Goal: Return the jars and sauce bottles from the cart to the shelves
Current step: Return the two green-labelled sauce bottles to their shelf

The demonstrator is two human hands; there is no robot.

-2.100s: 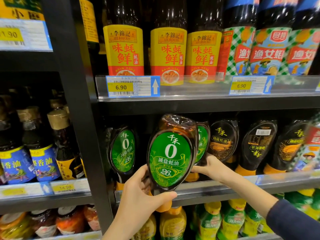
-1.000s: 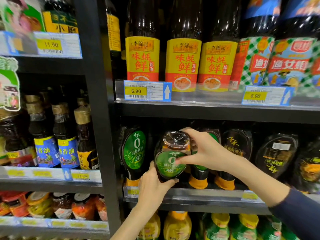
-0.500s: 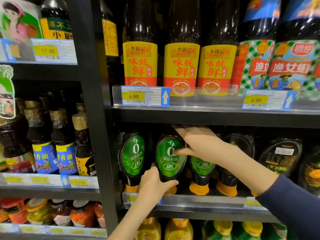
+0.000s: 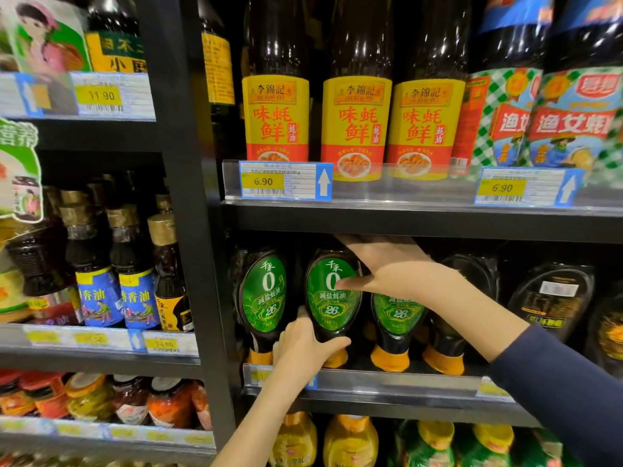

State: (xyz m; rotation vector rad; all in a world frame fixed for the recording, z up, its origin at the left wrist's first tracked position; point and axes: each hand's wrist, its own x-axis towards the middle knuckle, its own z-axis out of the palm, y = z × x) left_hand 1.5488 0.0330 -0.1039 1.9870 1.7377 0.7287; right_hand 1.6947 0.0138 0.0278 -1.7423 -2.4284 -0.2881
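A dark squeeze bottle of oyster sauce with a green oval label [image 4: 332,294] stands cap-down on the middle shelf [image 4: 387,379], between two like bottles [image 4: 264,294] [image 4: 397,318]. My left hand [image 4: 303,348] grips its lower part near the orange cap. My right hand [image 4: 387,267] holds its top, thumb across the label and fingers over the upper end under the shelf above. No cart is in view.
The upper shelf [image 4: 404,217] carries tall yellow-labelled sauce bottles [image 4: 355,126] close above my right hand. A black upright post [image 4: 188,230] bounds the bay on the left, with sesame oil bottles [image 4: 101,291] beyond it. Jars [image 4: 128,399] and yellow bottles [image 4: 350,439] fill the lower shelves.
The bottle went from tilted in front of the shelf to upright in its row. My right hand moved from its side to its top. The view shifted closer.
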